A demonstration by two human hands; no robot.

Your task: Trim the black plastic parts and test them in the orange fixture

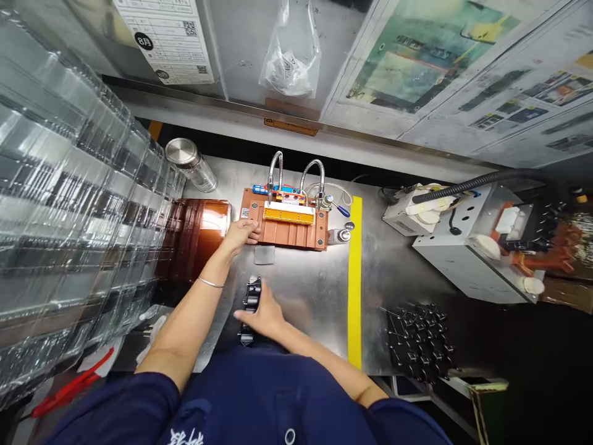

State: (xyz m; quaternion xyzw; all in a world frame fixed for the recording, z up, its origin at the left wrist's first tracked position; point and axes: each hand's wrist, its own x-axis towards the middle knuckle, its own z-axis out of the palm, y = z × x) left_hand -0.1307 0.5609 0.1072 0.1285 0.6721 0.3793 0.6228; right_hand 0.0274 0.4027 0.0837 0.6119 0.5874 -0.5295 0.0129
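A reddish-brown fixture (291, 235) stands on the steel bench, with an orange-yellow slotted strip (290, 215) across it and two flexible metal hoses (315, 165) rising behind the strip. My left hand (241, 236) grips the fixture's left end, fingers bent over its edge. Closer to my body, a row of black cylindrical parts (252, 300) lies on the bench. Over it is my right hand (267, 314), thumb and fingers spread apart; whether it touches the row I cannot tell. A small grey square pad (264, 254) lies in front of the fixture.
Stacked clear plastic trays (69, 185) rise at left, beside a brown translucent box (204, 232) and a lidded glass jar (192, 164). A yellow tape line (354, 284) crosses the bench. Right of it are a pile of black parts (421, 343) and a grey machine (467, 253).
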